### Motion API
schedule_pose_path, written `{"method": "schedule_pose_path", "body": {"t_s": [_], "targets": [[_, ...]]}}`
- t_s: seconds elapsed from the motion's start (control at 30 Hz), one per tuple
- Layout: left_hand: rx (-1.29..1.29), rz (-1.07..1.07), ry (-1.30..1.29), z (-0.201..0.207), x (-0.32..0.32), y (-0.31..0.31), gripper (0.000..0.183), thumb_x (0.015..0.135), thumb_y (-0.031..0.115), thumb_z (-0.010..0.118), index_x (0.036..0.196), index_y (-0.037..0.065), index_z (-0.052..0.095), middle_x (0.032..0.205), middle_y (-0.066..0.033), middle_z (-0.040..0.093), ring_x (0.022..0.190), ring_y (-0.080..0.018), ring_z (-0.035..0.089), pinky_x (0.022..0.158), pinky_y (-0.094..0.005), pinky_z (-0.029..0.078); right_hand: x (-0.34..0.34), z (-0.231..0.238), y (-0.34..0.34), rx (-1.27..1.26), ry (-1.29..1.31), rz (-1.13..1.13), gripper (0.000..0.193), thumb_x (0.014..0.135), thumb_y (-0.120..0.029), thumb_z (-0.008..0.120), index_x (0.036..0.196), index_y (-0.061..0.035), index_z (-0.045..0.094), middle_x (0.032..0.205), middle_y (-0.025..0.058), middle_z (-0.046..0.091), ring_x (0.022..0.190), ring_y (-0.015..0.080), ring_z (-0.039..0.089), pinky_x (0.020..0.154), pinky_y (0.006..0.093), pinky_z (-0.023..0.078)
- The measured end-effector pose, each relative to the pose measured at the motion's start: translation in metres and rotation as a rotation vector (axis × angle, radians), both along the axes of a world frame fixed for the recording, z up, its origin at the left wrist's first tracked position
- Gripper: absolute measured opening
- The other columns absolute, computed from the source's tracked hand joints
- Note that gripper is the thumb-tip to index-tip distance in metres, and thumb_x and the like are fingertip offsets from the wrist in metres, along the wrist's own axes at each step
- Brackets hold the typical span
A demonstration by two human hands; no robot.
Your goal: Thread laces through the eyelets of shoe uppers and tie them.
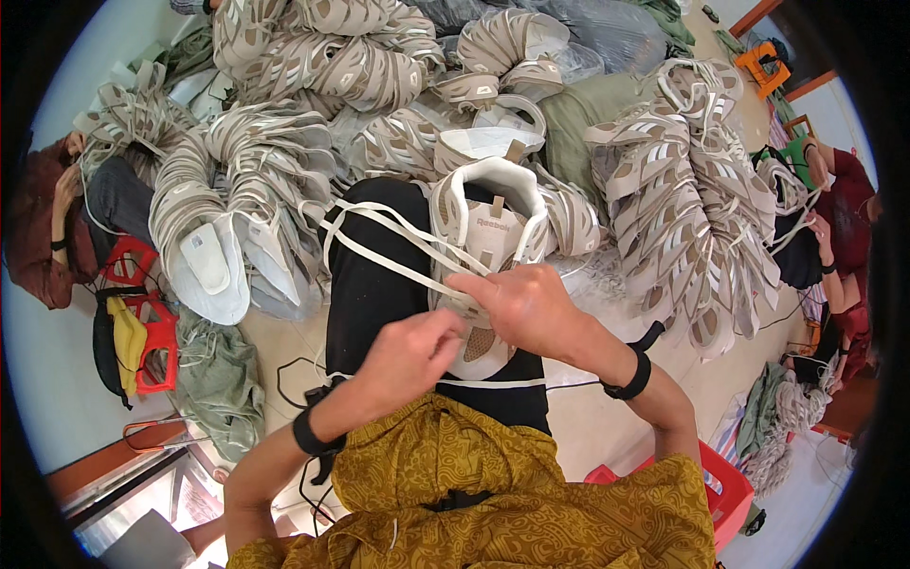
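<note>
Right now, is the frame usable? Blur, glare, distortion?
Head view: the left hand's fingers look slightly smeared, probably motion blur; head view: the shoe upper reads clearly; head view: the lower-left panel is washed out in places by bright light; head view: fisheye tilts the left-edge co-worker near the black rim.

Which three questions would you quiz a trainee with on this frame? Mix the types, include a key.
1. Short answer: Which of the wearer's hands pinches the pale laces at the shoe being worked on?

2. True or false: Both of the wearer's wrists are bare.

3. Multiple choice: What colour is the wearer's patterned shirt?
A) blue
B) mustard yellow
C) red

Key:
1. The right hand.
2. False; each wrist has a black band.
3. B
</note>
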State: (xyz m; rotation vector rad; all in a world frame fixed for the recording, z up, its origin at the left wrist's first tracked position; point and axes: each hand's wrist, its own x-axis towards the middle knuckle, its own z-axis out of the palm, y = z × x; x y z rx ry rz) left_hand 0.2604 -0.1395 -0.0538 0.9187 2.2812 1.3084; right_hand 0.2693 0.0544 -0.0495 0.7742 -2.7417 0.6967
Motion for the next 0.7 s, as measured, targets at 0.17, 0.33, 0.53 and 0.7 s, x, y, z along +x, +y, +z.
{"method": "schedule_pose_path", "body": {"t_s": [0.17, 0.33, 0.53, 0.7], "targets": [[-0.002, 0.044, 0.022, -0.008, 0.005, 0.015, 0.015, 0.075, 0.002, 0.057, 0.090, 0.001, 0.054, 0.076, -0.0143, 0.059, 0.072, -0.0311, 0.059, 0.063, -0.0379, 0.049, 0.004, -0.004, 0.000, -0.139, -0.065, -0.070, 0.035, 0.066, -0.003, 0.061, 0.100, -0.0106, 0.060, 0.055, 0.0067, 0.057, 0.048, 0.0231, 0.058, 0.042, 0.0341, 0.044], [-0.024, 0.018, 0.255, -0.014, 0.009, 0.016, 0.019, 0.073, 0.002, 0.059, 0.092, 0.001, 0.054, 0.079, -0.0134, 0.059, 0.073, -0.0301, 0.059, 0.063, -0.0377, 0.049, 0.009, 0.002, -0.002, -0.134, -0.096, -0.097, 0.035, 0.067, -0.002, 0.061, 0.101, -0.0093, 0.060, 0.059, 0.0075, 0.059, 0.049, 0.0231, 0.059, 0.043, 0.0339, 0.046], [0.072, 0.151, 0.255, -0.012, 0.008, 0.030, 0.021, 0.073, -0.001, 0.061, 0.092, -0.001, 0.055, 0.075, -0.0128, 0.058, 0.067, -0.0290, 0.059, 0.060, -0.0356, 0.048, 0.019, -0.001, -0.008, -0.240, -0.061, -0.177, 0.040, 0.066, 0.002, 0.060, 0.105, -0.0066, 0.059, 0.063, 0.0086, 0.061, 0.054, 0.0237, 0.061, 0.048, 0.0318, 0.048], [0.054, 0.089, 0.267, -0.018, 0.004, 0.033, 0.017, 0.072, 0.004, 0.061, 0.087, 0.003, 0.054, 0.074, -0.0113, 0.055, 0.069, -0.0291, 0.058, 0.058, -0.0368, 0.049, 0.032, -0.006, -0.009, -0.294, -0.176, -0.310, 0.045, 0.065, 0.004, 0.060, 0.109, -0.0068, 0.058, 0.062, 0.0071, 0.060, 0.055, 0.0208, 0.061, 0.051, 0.0295, 0.048]]}}
